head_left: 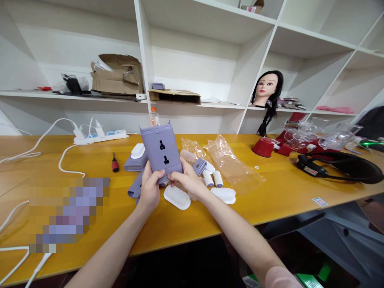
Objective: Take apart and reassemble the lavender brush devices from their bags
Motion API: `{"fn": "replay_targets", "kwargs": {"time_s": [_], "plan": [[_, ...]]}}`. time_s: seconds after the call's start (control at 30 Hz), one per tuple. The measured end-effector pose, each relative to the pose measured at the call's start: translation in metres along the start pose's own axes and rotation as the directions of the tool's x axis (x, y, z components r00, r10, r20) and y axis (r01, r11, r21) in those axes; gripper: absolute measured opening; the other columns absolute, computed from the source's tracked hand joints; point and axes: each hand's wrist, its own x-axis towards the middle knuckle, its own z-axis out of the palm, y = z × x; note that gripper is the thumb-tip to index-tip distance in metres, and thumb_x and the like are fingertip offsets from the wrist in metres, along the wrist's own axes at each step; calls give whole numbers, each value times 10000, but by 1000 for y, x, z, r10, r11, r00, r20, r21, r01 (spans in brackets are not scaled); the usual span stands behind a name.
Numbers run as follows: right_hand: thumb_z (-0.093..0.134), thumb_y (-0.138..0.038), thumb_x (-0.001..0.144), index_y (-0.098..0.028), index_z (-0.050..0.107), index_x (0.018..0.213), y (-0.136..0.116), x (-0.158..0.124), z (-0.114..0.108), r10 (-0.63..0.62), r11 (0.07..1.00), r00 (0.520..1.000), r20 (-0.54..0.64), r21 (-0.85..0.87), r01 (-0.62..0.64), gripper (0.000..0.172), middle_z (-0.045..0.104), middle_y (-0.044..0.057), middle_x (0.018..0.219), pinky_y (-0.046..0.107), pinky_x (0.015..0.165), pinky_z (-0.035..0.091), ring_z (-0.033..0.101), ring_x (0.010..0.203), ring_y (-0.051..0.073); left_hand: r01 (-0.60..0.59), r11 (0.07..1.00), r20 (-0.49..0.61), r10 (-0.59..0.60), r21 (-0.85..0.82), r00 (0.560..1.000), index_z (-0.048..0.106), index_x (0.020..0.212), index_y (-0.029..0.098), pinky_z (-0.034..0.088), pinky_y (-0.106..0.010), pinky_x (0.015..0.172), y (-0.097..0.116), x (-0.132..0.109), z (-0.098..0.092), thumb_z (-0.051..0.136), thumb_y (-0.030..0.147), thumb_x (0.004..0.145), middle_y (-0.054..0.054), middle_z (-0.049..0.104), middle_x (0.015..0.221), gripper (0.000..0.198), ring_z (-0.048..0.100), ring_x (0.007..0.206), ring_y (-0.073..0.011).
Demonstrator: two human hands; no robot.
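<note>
Both hands hold up a purple plastic housing with two black slots in its face. My left hand grips its lower left corner, thumb on the front. Around its lower right edge my right hand is closed, thumb and fingertips at the bottom. Behind and below lie more purple plastic parts. A white bristled oval pad rests on the table under the hands. To its right are two white rollers and another white oval pad.
A red-and-black screwdriver lies to the left. Behind it sits a white power strip with cables. Clear plastic bags lie at the right of the parts. Farther right are red devices and a black headband-like object. Shelves hold cardboard and a mannequin head.
</note>
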Motion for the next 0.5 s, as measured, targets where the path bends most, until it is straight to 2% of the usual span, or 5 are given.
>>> {"fn": "replay_targets", "kwargs": {"time_s": [0.2,0.37,0.5], "plan": [[529,-172,651,-216,467,967,-1,-3,-3,-3,992,1000,24,-130,6,325,539,-55,652,243,475,420,500,494,110,-65,992,36,62,112,997,546,1077,226,452,-280,755,-11,1,-9,588,207,663,-27,603,1003,417,564,878,-172],[536,-162,635,-205,487,979,-5,-5,-6,-105,966,993,-59,-245,87,350,545,-39,736,258,582,431,507,639,128,-169,945,75,154,279,985,482,1149,222,422,-319,851,-16,0,-10,579,151,617,-53,550,1145,546,526,1010,-210],[541,-169,629,-200,501,941,-6,-4,-8,-80,967,995,-55,-245,65,316,538,-37,747,256,598,420,491,667,127,-145,929,67,130,342,989,448,1127,211,412,-326,870,-15,3,-10,572,171,618,-55,543,1115,525,515,1020,-211]]}}
